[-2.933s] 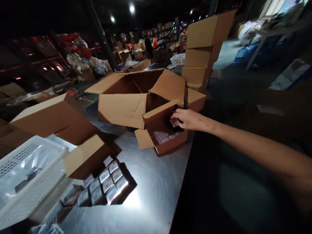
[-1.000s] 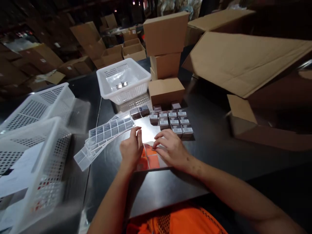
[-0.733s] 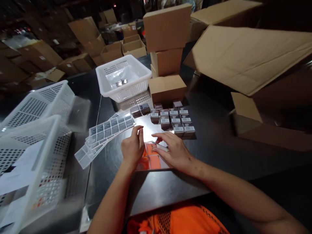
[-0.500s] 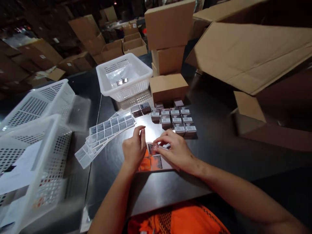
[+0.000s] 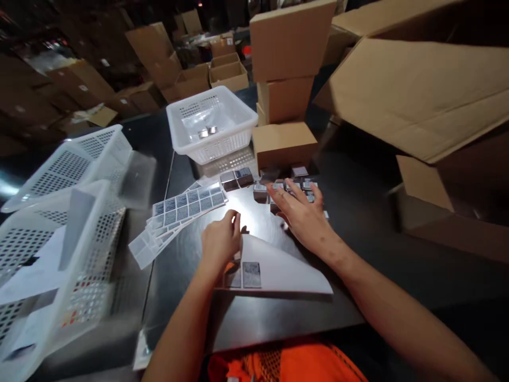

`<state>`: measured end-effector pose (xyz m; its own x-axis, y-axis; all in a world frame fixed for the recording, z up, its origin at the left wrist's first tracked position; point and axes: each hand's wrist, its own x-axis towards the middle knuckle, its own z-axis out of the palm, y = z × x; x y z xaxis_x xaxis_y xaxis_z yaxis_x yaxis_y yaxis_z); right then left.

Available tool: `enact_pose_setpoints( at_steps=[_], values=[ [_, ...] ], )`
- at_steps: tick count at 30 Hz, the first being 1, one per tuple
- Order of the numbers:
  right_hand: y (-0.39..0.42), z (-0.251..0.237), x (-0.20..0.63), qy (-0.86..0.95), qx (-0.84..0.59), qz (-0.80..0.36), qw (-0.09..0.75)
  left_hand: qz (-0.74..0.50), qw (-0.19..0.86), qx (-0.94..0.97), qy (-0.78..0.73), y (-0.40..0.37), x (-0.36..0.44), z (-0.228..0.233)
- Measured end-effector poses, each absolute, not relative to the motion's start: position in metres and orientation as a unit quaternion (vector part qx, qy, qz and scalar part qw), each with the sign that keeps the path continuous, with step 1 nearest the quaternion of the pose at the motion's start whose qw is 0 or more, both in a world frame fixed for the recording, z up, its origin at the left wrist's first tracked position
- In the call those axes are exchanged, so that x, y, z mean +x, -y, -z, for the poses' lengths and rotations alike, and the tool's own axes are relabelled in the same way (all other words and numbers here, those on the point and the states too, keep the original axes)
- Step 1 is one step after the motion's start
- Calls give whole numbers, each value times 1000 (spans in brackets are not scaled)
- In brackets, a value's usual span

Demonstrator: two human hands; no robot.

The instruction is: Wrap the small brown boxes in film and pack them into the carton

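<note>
My left hand [image 5: 219, 241] is closed in a pinch at the left end of a white sticker sheet [image 5: 286, 265]. A few dark printed labels remain visible on that sheet, and its right part is bare, with a corner pointing right. Over the group of small dark boxes [image 5: 260, 193] spreads my right hand [image 5: 304, 215], fingers apart and touching or just above their tops. Several of these boxes carry white barcode labels; my fingers hide part of the group. Two more dark boxes [image 5: 236, 179] stand just to the left.
Overlapping label sheets [image 5: 181, 209] lie left of my hands. A white basket [image 5: 214, 146] holding a few small items stands behind; more white baskets [image 5: 95, 199] stand at the left. Cardboard boxes [image 5: 284, 143] are stacked at the back, and a large open carton [image 5: 413, 95] fills the right.
My right hand has left the sticker sheet and moved up and right onto the small boxes. The sheet's right part now shows, while my left hand stays almost in place.
</note>
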<state>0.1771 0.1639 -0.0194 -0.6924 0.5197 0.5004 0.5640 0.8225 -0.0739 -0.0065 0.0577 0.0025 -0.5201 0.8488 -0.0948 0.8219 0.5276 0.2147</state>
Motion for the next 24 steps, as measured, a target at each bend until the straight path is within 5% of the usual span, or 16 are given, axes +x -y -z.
enact_pose_setpoints(
  at_steps=[4, 15, 24],
  values=[
    [-163, 34, 165, 913, -301, 97, 259, -172, 183, 504, -827, -58, -3, 1],
    [-150, 32, 171, 867, -104, 18, 487, -413, 371, 452, -698, -57, 4, 9],
    [-139, -18, 200, 706, -126, -393, 576, -497, 256, 491, -668, -51, 7, 5]
  ],
)
